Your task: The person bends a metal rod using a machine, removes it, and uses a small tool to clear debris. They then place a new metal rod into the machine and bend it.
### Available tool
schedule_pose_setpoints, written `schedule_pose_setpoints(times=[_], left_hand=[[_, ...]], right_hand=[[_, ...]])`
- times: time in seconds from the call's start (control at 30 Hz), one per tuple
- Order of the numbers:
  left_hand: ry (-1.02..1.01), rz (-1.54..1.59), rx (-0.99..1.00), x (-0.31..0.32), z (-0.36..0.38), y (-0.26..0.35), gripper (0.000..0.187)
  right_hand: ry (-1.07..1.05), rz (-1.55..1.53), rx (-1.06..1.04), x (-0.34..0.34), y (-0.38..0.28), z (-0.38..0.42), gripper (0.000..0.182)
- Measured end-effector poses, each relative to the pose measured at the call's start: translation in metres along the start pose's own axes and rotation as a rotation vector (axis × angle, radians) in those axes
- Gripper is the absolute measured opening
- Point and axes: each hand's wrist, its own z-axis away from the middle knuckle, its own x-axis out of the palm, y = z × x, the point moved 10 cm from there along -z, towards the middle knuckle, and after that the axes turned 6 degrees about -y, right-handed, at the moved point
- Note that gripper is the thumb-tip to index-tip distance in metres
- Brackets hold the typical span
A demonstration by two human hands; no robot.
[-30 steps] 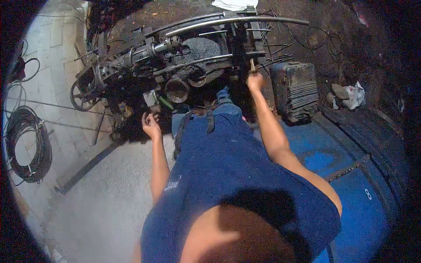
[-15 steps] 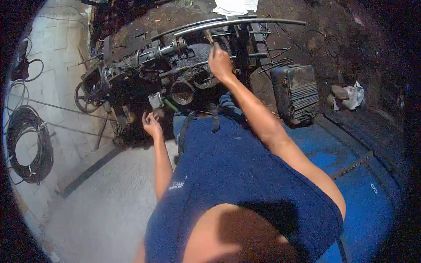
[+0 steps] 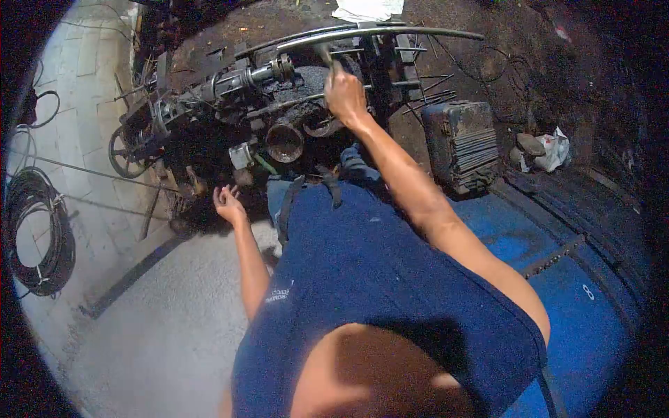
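Note:
My right hand (image 3: 345, 95) is closed around the handle of a small brush (image 3: 325, 54), whose end is blurred by motion. The brush reaches up to a long, curved-looking metal rod (image 3: 376, 32) lying across a greasy machine (image 3: 216, 94). Beneath that hand, dark shavings or grime (image 3: 300, 87) cover the machine bed. My left hand (image 3: 228, 203) hangs low in front of the machine, fingers apart, holding nothing. Close above it are a small pale box (image 3: 241, 156) and a round, dirty metal cup (image 3: 285, 142). A handwheel (image 3: 125, 152) is on the machine's left end.
A ribbed, grimy metal casing (image 3: 463, 143) stands right of the machine. Several thin rods (image 3: 432, 97) lie behind it. Coiled black cable (image 3: 42, 230) is on the left. A crumpled bag (image 3: 555, 150) sits at right, beyond a blue panel (image 3: 516, 237).
My right hand has moved slightly down and left with the brush. My left hand has shifted a little left, its fingers still apart. The whole view has also shifted slightly.

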Motion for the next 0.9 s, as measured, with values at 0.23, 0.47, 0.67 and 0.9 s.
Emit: schedule_pose_setpoints(times=[0.23, 0.47, 0.67, 0.9], left_hand=[[-0.034, 0.012, 0.036, 0.006, -0.006, 0.001, 0.04], [-0.069, 0.039, 0.025, 0.017, -0.013, 0.006, 0.04], [-0.158, -0.029, 0.043, 0.048, -0.021, 0.02, 0.039], [-0.248, -0.225, 0.136, 0.067, -0.011, 0.061, 0.041]], right_hand=[[-0.096, 0.064, 0.066, 0.027, 0.039, 0.027, 0.027], [0.226, -0.306, 0.338, -0.023, 0.201, 0.142, 0.029], [0.276, -1.248, 0.78, 0.08, 0.327, 0.157, 0.016], [0.911, -1.453, 0.784, 0.156, 0.391, 0.081, 0.024]])
